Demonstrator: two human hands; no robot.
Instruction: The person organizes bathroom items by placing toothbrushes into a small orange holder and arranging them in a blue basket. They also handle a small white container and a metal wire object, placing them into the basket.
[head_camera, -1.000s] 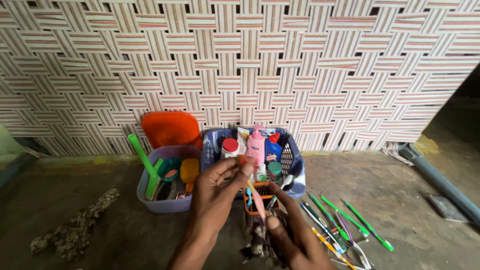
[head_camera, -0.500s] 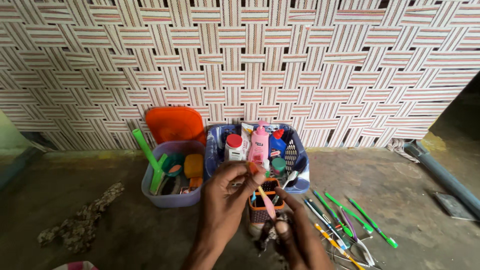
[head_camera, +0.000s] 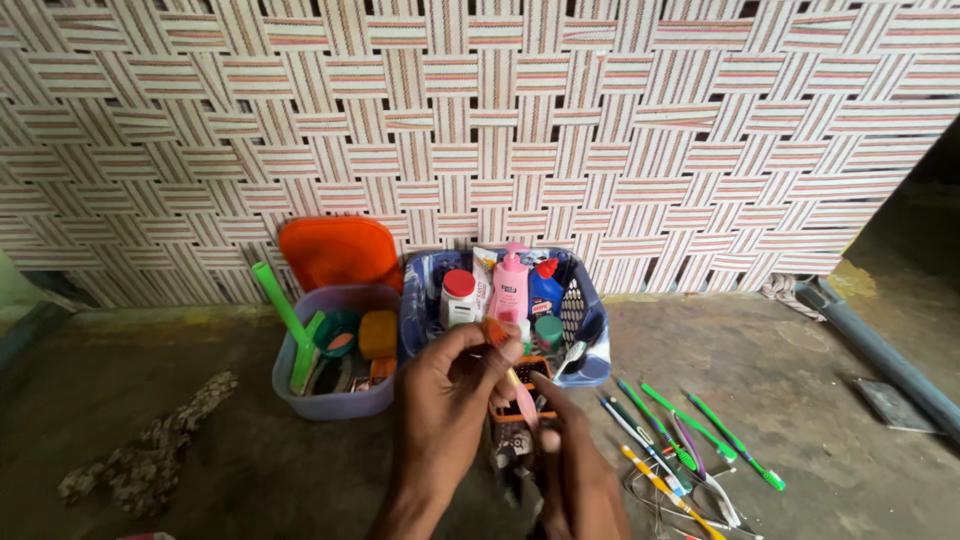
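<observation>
My left hand (head_camera: 448, 400) pinches the upper end of a toothbrush (head_camera: 510, 378) with an orange head and a pink handle, held in front of a small orange mesh holder (head_camera: 535, 372). My right hand (head_camera: 575, 470) grips the lower end of the same toothbrush and a dark patterned cloth (head_camera: 515, 445) beneath it. Behind the hands stands a blue basket (head_camera: 592, 330) holding a pink pump bottle (head_camera: 509, 285), a white jar with a red lid (head_camera: 459, 297) and a blue bottle (head_camera: 546, 287).
A lilac tub (head_camera: 340, 395) with a green tube, a yellow sponge and an orange lid (head_camera: 338, 252) behind it stands at left. Several toothbrushes (head_camera: 690, 435) lie on the floor at right. A grey pipe (head_camera: 880, 355) runs along the right; a woven mat wall (head_camera: 480, 130) is behind.
The hands and toothbrush have stayed in nearly the same pose; my right hand's fingers have shifted up along the handle. The view has swayed slightly.
</observation>
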